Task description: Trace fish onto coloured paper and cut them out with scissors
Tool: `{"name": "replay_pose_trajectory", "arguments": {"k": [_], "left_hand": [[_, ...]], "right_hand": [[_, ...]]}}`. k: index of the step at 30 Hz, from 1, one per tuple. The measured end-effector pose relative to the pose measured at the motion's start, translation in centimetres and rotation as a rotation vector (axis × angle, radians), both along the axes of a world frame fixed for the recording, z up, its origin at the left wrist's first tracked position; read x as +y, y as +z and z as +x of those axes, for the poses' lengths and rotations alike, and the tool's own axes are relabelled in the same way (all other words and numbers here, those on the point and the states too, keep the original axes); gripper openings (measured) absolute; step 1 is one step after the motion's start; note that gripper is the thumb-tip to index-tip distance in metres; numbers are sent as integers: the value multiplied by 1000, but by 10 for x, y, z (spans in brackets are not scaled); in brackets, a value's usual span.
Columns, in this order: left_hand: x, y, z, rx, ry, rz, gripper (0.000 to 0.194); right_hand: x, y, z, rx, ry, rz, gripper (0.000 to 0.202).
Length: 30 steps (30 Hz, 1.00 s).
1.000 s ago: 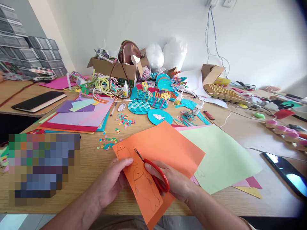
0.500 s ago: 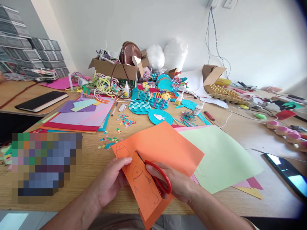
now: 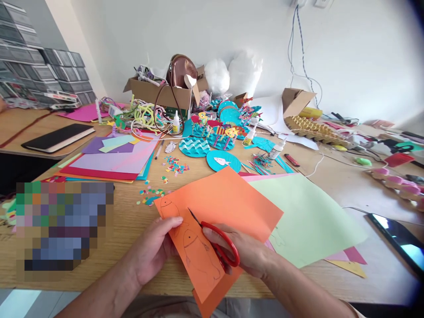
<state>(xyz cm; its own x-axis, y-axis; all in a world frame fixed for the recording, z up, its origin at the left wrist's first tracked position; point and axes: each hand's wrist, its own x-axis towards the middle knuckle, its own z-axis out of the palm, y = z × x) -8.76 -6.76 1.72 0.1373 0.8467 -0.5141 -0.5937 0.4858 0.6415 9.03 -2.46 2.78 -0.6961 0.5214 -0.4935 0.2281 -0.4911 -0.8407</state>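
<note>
An orange sheet of paper [image 3: 228, 198] with two pencil-drawn fish on its left part is held over the table's front edge. My left hand [image 3: 159, 247] pinches its left side, thumb on top beside the drawings and fingers underneath. My right hand [image 3: 238, 247] is closed around the red handles of a pair of scissors [image 3: 228, 240]. The dark blades lie in a cut that runs up the sheet to the right of the lower fish. Below the cut, the drawn strip and the rest of the sheet hang apart. Part of the right hand's grip is hidden.
Light green paper [image 3: 308, 221] lies to the right, near a phone [image 3: 394, 238]. Stacked coloured sheets [image 3: 115, 163] are at the left. Behind stand blue fish crafts [image 3: 218, 137], glue bottles [image 3: 274, 150] and a cardboard box [image 3: 159, 95]. A round blue disc [image 3: 212, 165] carries a white fish.
The view has shifted slightly. Both hands, the scissors and the orange paper stay in nearly the same position.
</note>
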Motion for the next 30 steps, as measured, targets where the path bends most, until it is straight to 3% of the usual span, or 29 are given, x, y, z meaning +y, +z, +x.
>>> {"name": "replay_pose_trajectory", "arguments": {"k": [5,11,30], "left_hand": [[-1,0,1,-5,16,-7,17],[-1,2,3,-44,-37,0,18],[0,2,3,-42,-4,-28,17]], "right_hand": [[-1,1,2,-42,55,-32,47],[2,2,-2,-14,15,1,45],[7,1,-8,-15,38,53,49]]}}
